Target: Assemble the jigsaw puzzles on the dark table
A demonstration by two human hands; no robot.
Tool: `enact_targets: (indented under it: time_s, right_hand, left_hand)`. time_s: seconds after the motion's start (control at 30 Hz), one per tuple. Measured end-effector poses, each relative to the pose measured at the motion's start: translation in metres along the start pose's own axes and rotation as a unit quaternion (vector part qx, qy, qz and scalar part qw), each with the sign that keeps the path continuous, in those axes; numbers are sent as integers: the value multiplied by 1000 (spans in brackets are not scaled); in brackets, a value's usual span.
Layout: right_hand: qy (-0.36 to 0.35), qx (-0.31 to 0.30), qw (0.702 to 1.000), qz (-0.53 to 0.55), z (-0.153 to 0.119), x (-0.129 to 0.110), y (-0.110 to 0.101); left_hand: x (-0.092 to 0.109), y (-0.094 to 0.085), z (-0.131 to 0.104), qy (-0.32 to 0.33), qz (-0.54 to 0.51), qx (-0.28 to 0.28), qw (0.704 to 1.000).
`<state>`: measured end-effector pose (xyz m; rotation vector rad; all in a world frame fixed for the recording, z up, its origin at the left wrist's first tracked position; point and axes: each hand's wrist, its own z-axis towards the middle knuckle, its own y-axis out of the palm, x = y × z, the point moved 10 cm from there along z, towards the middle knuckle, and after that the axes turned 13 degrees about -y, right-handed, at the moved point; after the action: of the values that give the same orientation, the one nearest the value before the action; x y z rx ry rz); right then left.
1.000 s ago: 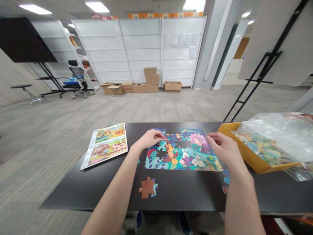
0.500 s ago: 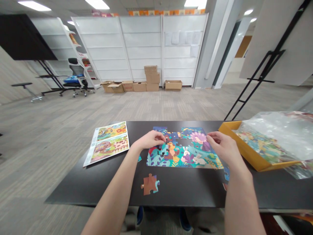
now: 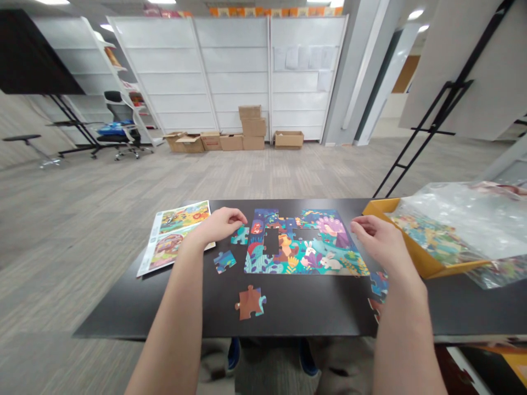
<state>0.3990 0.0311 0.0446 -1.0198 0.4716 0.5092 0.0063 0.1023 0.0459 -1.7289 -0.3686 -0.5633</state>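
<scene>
While my left hand (image 3: pixel 226 222) pinches a teal piece (image 3: pixel 240 236) just left of the puzzle (image 3: pixel 302 257), black desk (image 3: pixel 313 307) beneath, right hand (image 3: pixel 376 238) curled — can't tell if pinching — grey carpet (image 3: pixel 222 178), white shelving (image 3: pixel 233 66) beyond.

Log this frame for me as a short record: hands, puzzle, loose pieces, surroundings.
Left hand: fingertips at a teal piece left of the puzzle; grip unclear
Right hand: near the puzzle's right edge, no piece visible in it
Puzzle: partly assembled, gaps showing black table
Other loose pieces: blue piece, brown piece, others beside right forearm
Far left: picture sheet, partly behind left arm
Right: yellow box with clear plastic
</scene>
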Motion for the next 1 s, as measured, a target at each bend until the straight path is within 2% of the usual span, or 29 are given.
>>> enact_targets:
  time_s: [0.07, 0.17, 0.3, 0.43, 0.5, 0.57, 0.7, 0.8, 0.9, 1.0]
  right_hand:
    - [5, 15, 1000, 0, -1, 5, -9]
    - [12, 30, 999, -1, -4, 7, -26]
    - [27, 69, 997, 15, -15, 2, -59]
    - [61, 121, 991, -1, -34, 10, -94]
    - [78, 119, 989, -29, -42, 22, -104]
    - [92, 78, 991, -57, -49, 39, -102]
    - [121, -46, 989, -73, -59, 75, -78]
    - [128, -86, 985, -76, -63, 91, -63]
    - [126, -115, 982, -82, -66, 94, -55]
    - [128, -147, 977, -86, -72, 86, -54]
  left_hand:
    - [-15, -11, -3, -26, 25, 26, 999]
    - [-31, -14, -2, -33, 40, 63, 997]
    - [-47, -5, 10, -39, 58, 105, 992]
    - [-55, 11, 24, -37, 95, 85, 991]
    - [-56, 14, 27, -32, 114, 85, 989]
    - [-59, 13, 28, -33, 129, 93, 987]
    - [-65, 10, 24, -37, 142, 86, 985]
    - [-63, 1, 15, -37, 147, 81, 985]
    - [-49, -1, -2, -33, 132, 34, 990]
    - [-17, 11, -26, -3, 129, -40, 991]
